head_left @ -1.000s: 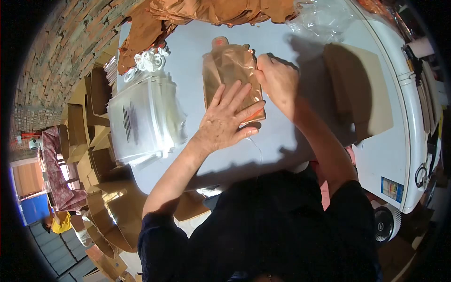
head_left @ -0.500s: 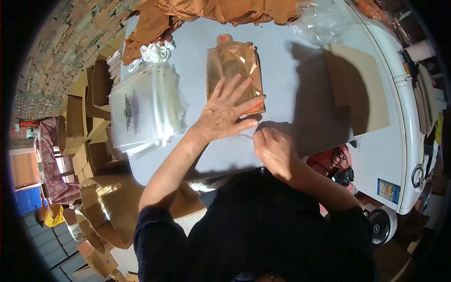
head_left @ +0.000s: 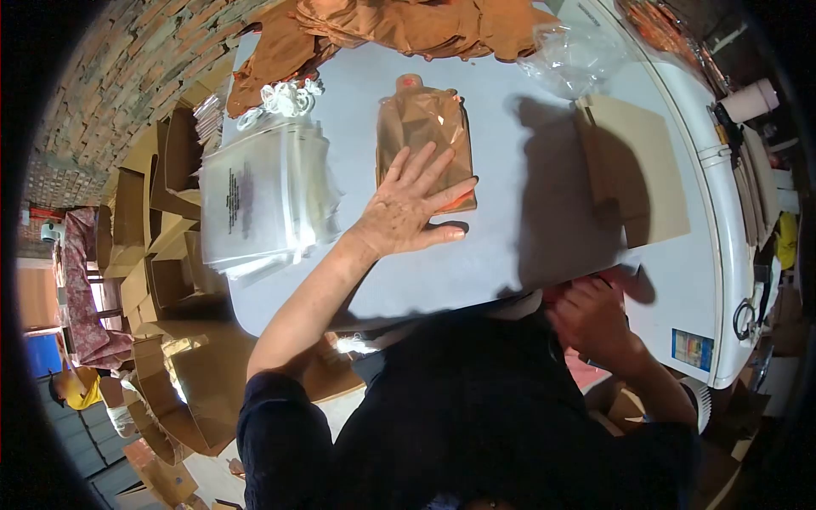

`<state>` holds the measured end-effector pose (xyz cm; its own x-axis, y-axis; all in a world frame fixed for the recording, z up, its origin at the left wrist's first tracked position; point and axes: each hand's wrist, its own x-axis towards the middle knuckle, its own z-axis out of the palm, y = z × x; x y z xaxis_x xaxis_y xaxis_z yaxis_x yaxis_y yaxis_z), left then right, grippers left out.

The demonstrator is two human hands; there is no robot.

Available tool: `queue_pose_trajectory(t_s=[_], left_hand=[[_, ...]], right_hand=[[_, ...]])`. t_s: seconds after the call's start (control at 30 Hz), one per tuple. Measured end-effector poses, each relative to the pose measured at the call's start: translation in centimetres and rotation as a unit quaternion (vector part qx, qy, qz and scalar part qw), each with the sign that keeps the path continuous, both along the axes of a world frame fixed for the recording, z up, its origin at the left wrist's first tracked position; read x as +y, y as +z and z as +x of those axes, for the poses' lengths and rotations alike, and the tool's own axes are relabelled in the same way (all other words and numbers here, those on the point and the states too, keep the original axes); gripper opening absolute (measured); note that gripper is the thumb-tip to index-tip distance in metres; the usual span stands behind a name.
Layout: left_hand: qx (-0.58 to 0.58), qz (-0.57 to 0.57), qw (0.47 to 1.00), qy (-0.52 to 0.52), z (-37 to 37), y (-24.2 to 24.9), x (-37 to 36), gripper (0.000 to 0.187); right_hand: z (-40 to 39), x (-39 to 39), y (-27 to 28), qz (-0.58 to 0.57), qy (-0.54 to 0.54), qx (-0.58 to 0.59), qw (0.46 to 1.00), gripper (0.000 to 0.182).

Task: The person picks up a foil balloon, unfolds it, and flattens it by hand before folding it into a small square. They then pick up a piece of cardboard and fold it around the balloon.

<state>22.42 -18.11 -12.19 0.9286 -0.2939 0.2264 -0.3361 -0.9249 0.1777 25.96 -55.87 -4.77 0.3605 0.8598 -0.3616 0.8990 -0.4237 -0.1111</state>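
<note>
In the head view, the left hand (head_left: 399,211) lies flat with its fingers spread over the lower part of the brown packet (head_left: 425,119), pressing on it without grasping. The packet rests on the tabletop (head_left: 408,293), most of it beyond the fingertips, with its rounded tab farthest from the hand. An orange-red patch shows between the index finger and the thumb. Hand and packet keep nearly the same position as half a second ago.

The right hand (head_left: 591,319) is what differs most. A second ago it was at the packet's right edge; half a second ago it was just beside the left thumb. Now it is well apart from both, at the near edge of the tabletop, in front of a red thing (head_left: 614,280). Its fingers are curled, but whether they grip something I cannot tell. The fan (head_left: 702,406), whose front showed before, is now mostly hidden behind the right arm.

To the left of the left hand lie the clear bags (head_left: 280,195), with white string (head_left: 289,99) just beyond them. Farther out from the hand is the brown pile (head_left: 416,30). Beyond the right hand lies cardboard (head_left: 646,170), partly in shadow.
</note>
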Motion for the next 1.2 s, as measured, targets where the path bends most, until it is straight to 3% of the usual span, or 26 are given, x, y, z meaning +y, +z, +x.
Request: queue_pose_trajectory(t_s=[0.03, 0.1, 0.17, 0.5, 0.67, 0.9, 1.0, 1.13, 1.2], left_hand=[[0.003, 0.005, 1.0, 0.001, -0.1, 0.0, 0.0, 0.076], [0.009, 0.012, 1.0, 0.003, 0.0, 0.1, 0.0, 0.078], [0.009, 0.016, 1.0, 0.0, 0.1, 0.2, 0.0, 0.081], [0.001, -0.023, 1.0, 0.002, 0.3, 0.1, 0.0, 0.099], [0.0, -0.008, 1.0, 0.007, 0.2, 0.1, -0.2, 0.093], [0.027, -0.002, 1.0, 0.001, 0.2, 0.7, 0.0, 0.087], [0.037, -0.007, 0.999, -0.001, 0.4, 0.8, 0.3, 0.084], [0.053, -0.025, 0.998, -0.004, 0.3, 0.9, 0.1, 0.081], [0.028, -0.034, 0.999, -0.004, 0.4, 0.8, 0.0, 0.079]], right_hand=[[-0.3, 2.3, 0.1, 0.095, -0.022, 0.04, 0.994, 0.024], [0.2, 7.6, -2.0, 0.329, 0.037, -0.075, 0.941, 0.044], [1.5, 11.8, -2.1, 0.385, 0.048, -0.103, 0.916, 0.039], [4.5, 13.4, -6.4, 0.401, 0.104, -0.073, 0.907, 0.036], [4.6, 15.4, -4.5, 0.437, 0.111, -0.066, 0.89, 0.035], [6.4, 14.4, -5.6, 0.391, 0.105, -0.012, 0.914, 0.04], [5.4, 17.1, -2.1, 0.418, 0.106, 0.044, 0.901, 0.05], [6.2, 18.4, -5.4, 0.359, 0.091, -0.007, 0.929, 0.072], [7.8, 18.9, -6.2, 0.376, 0.065, -0.006, 0.924, 0.071]])
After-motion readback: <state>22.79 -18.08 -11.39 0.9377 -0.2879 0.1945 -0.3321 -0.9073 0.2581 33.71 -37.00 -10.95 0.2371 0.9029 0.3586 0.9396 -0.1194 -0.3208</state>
